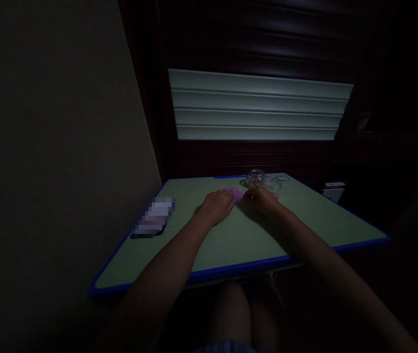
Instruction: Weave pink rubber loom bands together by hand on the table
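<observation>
A small heap of pink and purple pieces [235, 194] lies on the pale green table; they are too small and dim to name. My left hand [218, 205] rests at the heap's left side, its fingers curled together, and their tips are hidden. At the right edge of the heap, my right hand [262, 200] is closed with thumb and fingers in a pinch. What either hand holds is too small to make out. Just beyond the right hand stands a clear jar [256, 178] with several small coloured rings. A second clear container [273, 186] is partly covered by that hand.
A phone-like flat object [153, 218] with a blurred-out surface lies near the table's left edge. A clear round lid [282, 179] is at the back right. The table [201, 255] has a blue rim; a wall [65, 147] borders its left side.
</observation>
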The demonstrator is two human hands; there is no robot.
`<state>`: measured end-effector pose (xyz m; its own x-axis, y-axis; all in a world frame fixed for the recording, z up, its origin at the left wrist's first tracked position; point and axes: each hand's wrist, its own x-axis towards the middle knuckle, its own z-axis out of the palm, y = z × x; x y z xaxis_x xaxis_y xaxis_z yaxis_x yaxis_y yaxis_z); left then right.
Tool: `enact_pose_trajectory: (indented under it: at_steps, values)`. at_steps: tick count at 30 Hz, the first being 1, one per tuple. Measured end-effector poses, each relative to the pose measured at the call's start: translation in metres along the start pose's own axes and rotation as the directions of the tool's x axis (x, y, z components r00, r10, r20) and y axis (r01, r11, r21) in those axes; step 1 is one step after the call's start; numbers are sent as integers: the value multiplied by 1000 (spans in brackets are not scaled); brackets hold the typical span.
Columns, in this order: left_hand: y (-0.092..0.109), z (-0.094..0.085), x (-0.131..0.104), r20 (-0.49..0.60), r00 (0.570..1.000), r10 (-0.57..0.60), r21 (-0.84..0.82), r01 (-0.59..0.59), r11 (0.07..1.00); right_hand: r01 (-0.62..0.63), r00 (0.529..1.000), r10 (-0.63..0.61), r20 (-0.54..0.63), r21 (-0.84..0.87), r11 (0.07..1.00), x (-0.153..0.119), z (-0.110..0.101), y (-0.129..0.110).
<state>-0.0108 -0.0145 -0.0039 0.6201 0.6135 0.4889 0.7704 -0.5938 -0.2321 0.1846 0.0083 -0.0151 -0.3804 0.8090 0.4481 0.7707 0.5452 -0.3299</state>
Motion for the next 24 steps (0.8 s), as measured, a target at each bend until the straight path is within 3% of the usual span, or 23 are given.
enact_pose_trajectory:
  at_steps: [9,24]
  values:
    - [-2,4,0,-64,997,44,-40,-46,998,59,994,-57,-90,19,998,1,-1,-7]
    - [-4,7,2,-132,987,88,-52,-95,994,85,994,-80,-76,60,995,-2,-2,-16]
